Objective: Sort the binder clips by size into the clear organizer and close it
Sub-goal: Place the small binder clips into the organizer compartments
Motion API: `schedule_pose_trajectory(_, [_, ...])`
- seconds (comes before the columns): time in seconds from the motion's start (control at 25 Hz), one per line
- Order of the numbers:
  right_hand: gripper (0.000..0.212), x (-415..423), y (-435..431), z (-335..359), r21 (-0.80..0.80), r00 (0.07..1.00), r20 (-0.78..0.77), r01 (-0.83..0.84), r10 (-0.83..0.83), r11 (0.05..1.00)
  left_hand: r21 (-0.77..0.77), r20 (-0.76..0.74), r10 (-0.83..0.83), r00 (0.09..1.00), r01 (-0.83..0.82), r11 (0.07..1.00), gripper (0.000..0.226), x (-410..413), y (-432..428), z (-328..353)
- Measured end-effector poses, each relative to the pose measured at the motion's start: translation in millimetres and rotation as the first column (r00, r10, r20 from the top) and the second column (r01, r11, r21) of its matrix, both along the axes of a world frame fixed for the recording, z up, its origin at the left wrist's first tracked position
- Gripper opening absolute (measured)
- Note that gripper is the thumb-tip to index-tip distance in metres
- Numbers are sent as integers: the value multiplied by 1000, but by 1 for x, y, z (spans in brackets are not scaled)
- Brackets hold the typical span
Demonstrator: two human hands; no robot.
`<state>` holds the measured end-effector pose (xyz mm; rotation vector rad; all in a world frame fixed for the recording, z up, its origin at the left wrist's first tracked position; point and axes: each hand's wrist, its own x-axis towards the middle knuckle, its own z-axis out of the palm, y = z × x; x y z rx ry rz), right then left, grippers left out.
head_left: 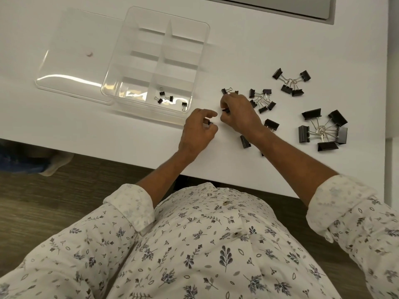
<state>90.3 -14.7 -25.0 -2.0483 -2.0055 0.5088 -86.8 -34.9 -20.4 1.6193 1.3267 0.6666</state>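
The clear organizer (pixel 200 39) lies open on the white table, its lid (pixel 71 61) flat to the left. Several tiny black binder clips (pixel 170 98) sit in its near right compartment. My left hand (pixel 197 131) pinches a tiny black clip (pixel 209 122) just in front of the organizer's near right corner. My right hand (pixel 239 114) pinches another tiny clip (pixel 225 110) right beside it. One more tiny clip (pixel 225 91) lies just beyond my right hand. To the right lie clusters of small clips (pixel 262 100), medium clips (pixel 291 82) and large clips (pixel 323 128).
Two loose medium clips (pixel 271 124) (pixel 245 141) lie by my right wrist. A grey panel (pixel 280 5) sits at the table's far edge. The table's near edge (pixel 129 157) runs just below my hands, with wood floor beneath.
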Motion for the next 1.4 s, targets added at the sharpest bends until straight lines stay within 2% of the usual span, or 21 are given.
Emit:
schedule_pose_trajectory(0.08, [19, 0, -2, -4, 15, 1000, 1, 4, -4, 1000, -102, 77, 54, 996, -46, 994, 26, 2, -4, 5])
schedule_pose_trajectory(0.2, [14, 1, -5, -8, 24, 1000, -5, 27, -27, 999, -396, 264, 215, 940, -98, 913, 25, 1, -3, 12])
schedule_pose_trajectory(0.32, [12, -1, -5, -5, 40, 997, -46, 63, -61, 997, -654, 411, 446, 795, -83, 752, 26, 0, 4, 23])
schedule_pose_trajectory(0.4, [12, -3, -7, 3, 34, 970, -170, 180, -172, 983, -778, 456, 577, 677, -12, 628, 26, -1, 7, 33])
schedule_pose_trajectory(0.52, [12, 1, -6, 15, -55, 806, -407, 448, -430, 892, -851, 490, 682, 543, 128, 510, 33, -6, 13, 46])
schedule_pose_trajectory(0.56, [13, 5, -6, 16, -105, 750, -446, 498, -488, 861, -852, 505, 698, 508, 166, 496, 33, -8, 14, 49])
schedule_pose_trajectory(0.64, [15, 10, -7, 17, -149, 736, -424, 518, -527, 843, -847, 525, 708, 473, 206, 490, 35, -11, 16, 52])
schedule_pose_trajectory(0.76, [17, 6, -10, 14, -94, 815, -351, 459, -461, 884, -845, 524, 685, 506, 204, 495, 38, -15, 17, 53])
schedule_pose_trajectory(0.88, [41, -7, -16, 4, -64, 919, -251, 297, -303, 953, -848, 505, 656, 561, 180, 498, 39, -17, 16, 51])
schedule_pose_trajectory(0.96, [46, -13, -21, -7, -40, 964, -154, 212, -216, 976, -853, 484, 642, 595, 158, 497, 39, -16, 15, 48])
schedule_pose_trajectory(1.12, [24, -18, -22, -8, 61, 975, -89, 208, -202, 976, -860, 431, 615, 660, 96, 500, 38, -12, 15, 37])
schedule_pose_trajectory(1.24, [20, -13, -24, -4, 66, 974, -105, 210, -202, 976, -856, 405, 594, 696, 60, 514, 39, -6, 15, 28])
schedule_pose_trajectory(1.4, [19, -8, -24, -2, 93, 962, -144, 246, -232, 965, -859, 391, 601, 697, 43, 509, 39, 3, 17, 20])
